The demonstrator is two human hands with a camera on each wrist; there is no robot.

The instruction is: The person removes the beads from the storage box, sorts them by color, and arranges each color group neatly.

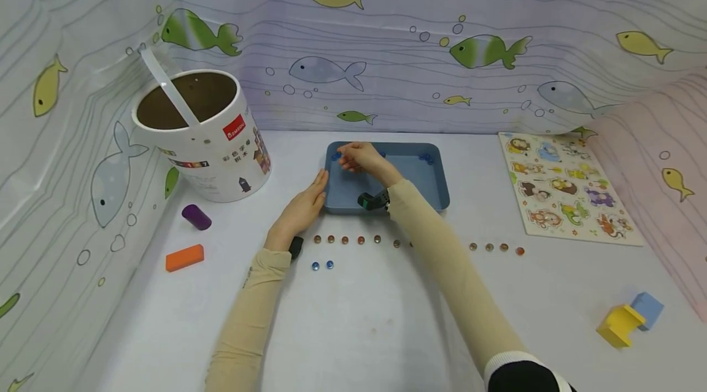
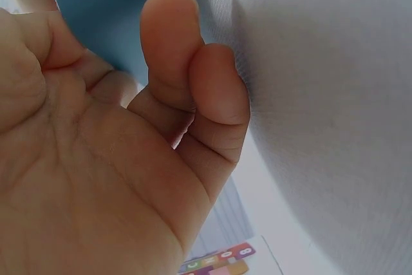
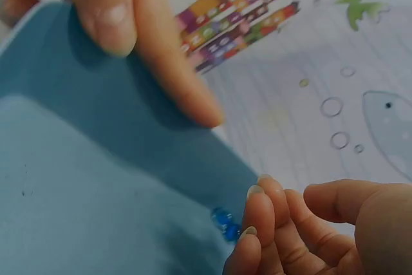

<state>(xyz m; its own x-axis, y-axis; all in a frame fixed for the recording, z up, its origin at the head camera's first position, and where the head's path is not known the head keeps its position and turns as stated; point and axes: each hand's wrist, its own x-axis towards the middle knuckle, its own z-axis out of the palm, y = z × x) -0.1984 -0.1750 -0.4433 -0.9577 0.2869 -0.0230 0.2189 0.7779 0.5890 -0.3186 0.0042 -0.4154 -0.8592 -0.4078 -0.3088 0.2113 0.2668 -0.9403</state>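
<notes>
A blue-grey rectangular tray (image 1: 345, 196) lies on the white table. My left hand (image 1: 301, 211) touches its left side with fairly straight fingers, the palm filling much of the left wrist view. Over the tray's back left corner is my right hand (image 1: 363, 157), fingers bent downward. In the right wrist view its fingertips are beside two clear blue glass beads (image 3: 225, 225), with the thumb apart and nothing visible between. More blue beads (image 1: 426, 158) lie at the tray's back right. In front of the tray runs a row of amber beads (image 1: 345, 240), with two blue beads (image 1: 329, 264) below.
A white bucket (image 1: 243, 165) with a handle stands at back left, near a purple cylinder (image 1: 196, 217) and an orange block (image 1: 185, 257). An animal picture board (image 1: 569, 189) lies at right. Yellow (image 1: 620, 326) and blue blocks (image 1: 647, 310) sit at front right.
</notes>
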